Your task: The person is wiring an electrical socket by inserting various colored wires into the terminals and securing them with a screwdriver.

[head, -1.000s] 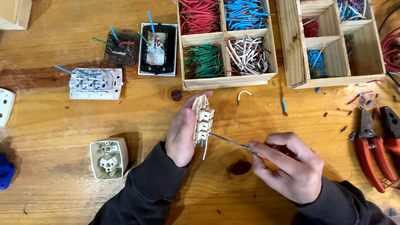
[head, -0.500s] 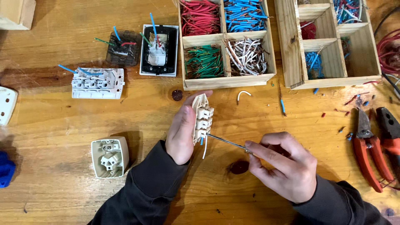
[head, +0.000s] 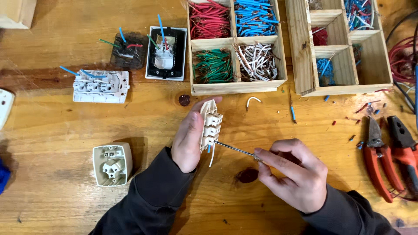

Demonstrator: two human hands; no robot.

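A wooden box [head: 237, 87] holds red, blue, green and white wire bits. The left hand [head: 188, 139] grips a white switch block [head: 210, 126]; the right hand [head: 294, 174] pinches a screwdriver [head: 235, 149].

Switch module [head: 210, 126] — left of screwdriver [head: 235, 149]

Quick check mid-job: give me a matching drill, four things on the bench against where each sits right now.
Things:
1. Socket module
2. Screwdriver
3. Red pliers
4. Green wires

Places:
A. Lying on the table at far right
B. In the left hand
C. In a wooden box compartment
D. In the right hand, tip at the module

Pairs: 1-B, 2-D, 3-A, 4-C
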